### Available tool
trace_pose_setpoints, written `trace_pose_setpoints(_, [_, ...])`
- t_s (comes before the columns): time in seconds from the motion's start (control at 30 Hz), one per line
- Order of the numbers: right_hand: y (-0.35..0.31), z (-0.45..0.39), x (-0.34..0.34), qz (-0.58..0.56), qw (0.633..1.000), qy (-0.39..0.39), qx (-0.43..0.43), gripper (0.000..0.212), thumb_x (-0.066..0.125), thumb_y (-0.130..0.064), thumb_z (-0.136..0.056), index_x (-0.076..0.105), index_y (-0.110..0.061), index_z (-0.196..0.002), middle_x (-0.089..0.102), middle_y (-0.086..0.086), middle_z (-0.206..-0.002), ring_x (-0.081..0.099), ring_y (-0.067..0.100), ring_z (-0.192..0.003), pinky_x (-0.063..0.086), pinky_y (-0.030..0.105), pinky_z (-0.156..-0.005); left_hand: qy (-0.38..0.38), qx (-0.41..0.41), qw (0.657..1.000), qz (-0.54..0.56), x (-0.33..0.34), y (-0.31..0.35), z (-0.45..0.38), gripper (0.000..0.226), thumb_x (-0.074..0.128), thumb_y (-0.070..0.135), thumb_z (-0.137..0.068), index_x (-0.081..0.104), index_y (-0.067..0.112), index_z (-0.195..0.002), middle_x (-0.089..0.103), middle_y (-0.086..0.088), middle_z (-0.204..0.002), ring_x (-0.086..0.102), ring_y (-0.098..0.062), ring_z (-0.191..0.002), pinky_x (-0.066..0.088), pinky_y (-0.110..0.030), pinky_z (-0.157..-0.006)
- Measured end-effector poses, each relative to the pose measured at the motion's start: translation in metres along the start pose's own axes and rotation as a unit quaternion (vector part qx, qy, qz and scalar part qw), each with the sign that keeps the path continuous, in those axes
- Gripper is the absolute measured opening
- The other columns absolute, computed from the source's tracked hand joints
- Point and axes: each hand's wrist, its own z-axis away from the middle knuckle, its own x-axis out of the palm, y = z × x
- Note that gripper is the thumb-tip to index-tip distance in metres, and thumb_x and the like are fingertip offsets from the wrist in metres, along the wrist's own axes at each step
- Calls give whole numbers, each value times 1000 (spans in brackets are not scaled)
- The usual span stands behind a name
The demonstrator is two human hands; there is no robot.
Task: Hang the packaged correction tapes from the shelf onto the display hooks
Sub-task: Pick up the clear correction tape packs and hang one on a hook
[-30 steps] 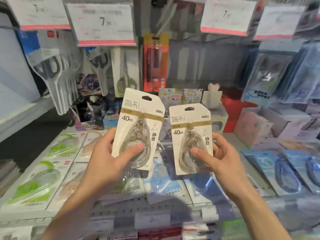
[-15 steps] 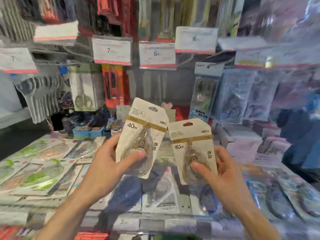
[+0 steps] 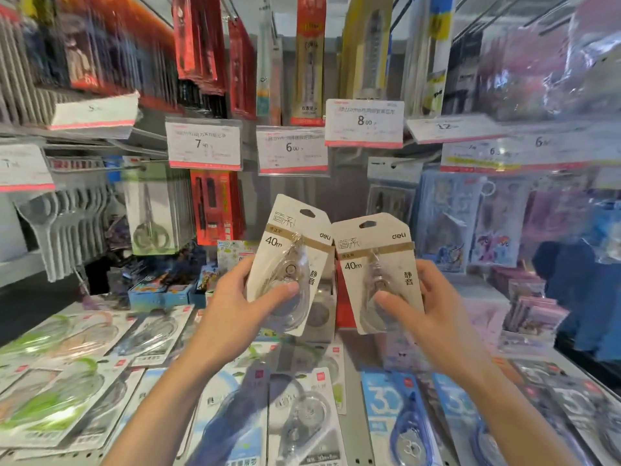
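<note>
My left hand (image 3: 235, 307) grips a beige packaged correction tape (image 3: 292, 250) marked 40m, tilted to the right. My right hand (image 3: 433, 307) holds a second identical pack (image 3: 376, 253), upright, its left top corner touching the first pack. Both are raised in front of the shelf, below the price tags. Each card has a hang hole at its top. A hook with a 6.00 price tag (image 3: 291, 150) sits just above the packs; nothing shows hanging below that tag. Many more packaged correction tapes (image 3: 302, 412) lie flat on the shelf under my arms.
Packs of scissors (image 3: 151, 210) and red packaged cutters (image 3: 215, 206) hang at the left. Blue and purple pouches (image 3: 470, 223) hang at the right. Tags marked 7.00 (image 3: 203, 147) and 8.00 (image 3: 364, 122) flank the middle one. Small boxes (image 3: 168, 290) stand at the shelf's back.
Both hands have lifted the two packs up and toward the hanging rows. The view has tilted upward, bringing the upper hooks and price tags into sight.
</note>
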Motion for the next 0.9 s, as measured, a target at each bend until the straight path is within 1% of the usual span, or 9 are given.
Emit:
trace_pose_setpoints(0.07, [-1,-8,0,-2,1000,10,-11,31,77,-14,-91,61,-29,-112,78,-14,-100,74,6,-90,59,21,-79,1,2,1000,-13,1,-3,-9,30,82,28,-88,69,40,-113,77,19,-104,73,0,-91,54,-14,-72])
trace_pose_setpoints(0.17, [-6,-21,0,1,999,12,-32,30,77,-18,-92,61,-33,-112,77,-14,-101,74,5,-92,60,23,-78,15,3,1000,-14,5,-2,-17,28,81,29,-88,68,37,-112,76,20,-101,72,0,-89,52,-12,-66])
trace_pose_setpoints(0.27, [-15,-34,-4,-7,998,16,-61,31,78,-21,-92,61,-38,-110,76,-20,-100,74,-1,-90,57,14,-74,24,17,999,-14,7,4,-23,27,80,32,-88,68,40,-111,76,21,-103,72,0,-91,53,-12,-70])
trace_pose_setpoints(0.33, [-21,-42,-7,-15,997,13,-75,30,78,-26,-91,61,-43,-109,76,-20,-102,74,-1,-91,56,13,-74,34,29,999,-12,7,10,-25,25,81,36,-88,68,47,-106,75,21,-103,72,0,-91,53,-12,-71])
trace_pose_setpoints(0.4, [-25,-48,-11,-20,996,8,-83,30,77,-27,-90,61,-44,-109,77,-18,-104,75,1,-92,57,14,-74,49,40,998,-9,6,16,-25,24,79,44,-83,67,51,-103,75,18,-102,72,-3,-91,56,-17,-72])
trace_pose_setpoints(0.5, [-32,-55,-18,-28,995,7,-96,30,77,-22,-92,61,-38,-112,77,-19,-102,75,1,-91,56,13,-73,64,50,997,0,4,21,-22,27,77,53,-77,68,51,-103,76,13,-102,73,-7,-90,56,-29,-78])
trace_pose_setpoints(0.57, [-37,-58,-23,-27,994,10,-105,29,77,-23,-92,61,-39,-110,77,-20,-100,75,0,-91,55,12,-72,65,58,996,6,4,25,-20,30,77,53,-77,68,51,-105,77,12,-104,74,-7,-92,57,-31,-79])
trace_pose_setpoints(0.77, [-53,-58,-29,-16,990,9,-137,28,76,-23,-92,64,-40,-111,78,-19,-101,75,1,-94,54,11,-75,73,80,994,31,3,35,-17,29,77,51,-76,70,47,-104,78,12,-104,75,-7,-93,58,-20,-75])
trace_pose_setpoints(0.9, [-56,-61,-28,-6,993,-8,-122,31,76,-24,-93,63,-43,-115,79,-20,-103,75,1,-96,57,20,-76,87,85,992,28,-1,38,-18,29,77,52,-76,70,46,-104,78,12,-103,74,-7,-92,58,-21,-73])
